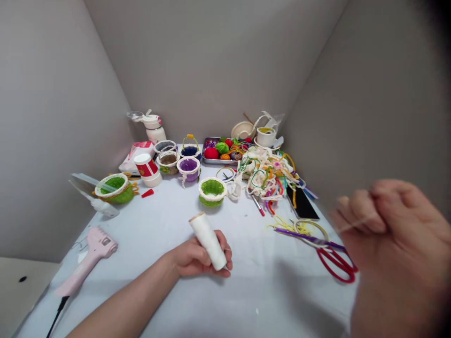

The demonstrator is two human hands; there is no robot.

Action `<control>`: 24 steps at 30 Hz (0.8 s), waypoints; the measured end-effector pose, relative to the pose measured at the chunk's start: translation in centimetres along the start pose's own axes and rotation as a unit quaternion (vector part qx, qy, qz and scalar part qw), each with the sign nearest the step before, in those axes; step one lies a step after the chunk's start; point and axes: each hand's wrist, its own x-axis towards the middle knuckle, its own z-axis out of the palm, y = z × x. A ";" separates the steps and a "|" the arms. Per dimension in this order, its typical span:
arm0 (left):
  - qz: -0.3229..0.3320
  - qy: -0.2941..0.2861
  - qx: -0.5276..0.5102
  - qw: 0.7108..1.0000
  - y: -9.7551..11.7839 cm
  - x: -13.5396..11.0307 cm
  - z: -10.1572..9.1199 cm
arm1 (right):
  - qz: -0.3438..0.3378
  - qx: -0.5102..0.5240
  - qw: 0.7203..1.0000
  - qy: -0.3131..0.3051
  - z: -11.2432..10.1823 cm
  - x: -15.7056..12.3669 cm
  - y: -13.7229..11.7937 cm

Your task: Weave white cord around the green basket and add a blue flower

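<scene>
My left hand is closed around a spool of white thread, tilted above the front middle of the table. Raised at the right, close to the camera, my right hand pinches a strand of thread. The strand's run between the two hands is too fine to follow. Below and beyond the right hand lie red-handled scissors and a purple pen-like stick. A small green basket with a white rim stands beyond the left hand.
A pink glue gun lies at left, near another green basket. Several small baskets, including a purple one, stand behind. A tray of yarn balls, a heap of yarn scraps and a phone are further back and right.
</scene>
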 end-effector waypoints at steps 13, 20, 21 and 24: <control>-0.074 -0.103 0.074 0.989 -0.5 -0.2 -0.1 | -0.122 -0.405 0.886 -0.191 2.8 7.2 8.2; -0.089 -0.116 0.079 0.986 -0.1 -0.4 0.2 | -0.052 -0.421 0.860 -0.283 1.8 3.1 13.4; -0.100 -0.121 0.083 0.984 0.0 -0.4 0.2 | -0.056 -0.425 0.857 -0.285 1.6 2.7 13.9; -0.111 -0.127 0.091 0.981 0.1 -0.4 0.3 | -0.071 -0.436 0.834 -0.331 1.3 1.7 15.1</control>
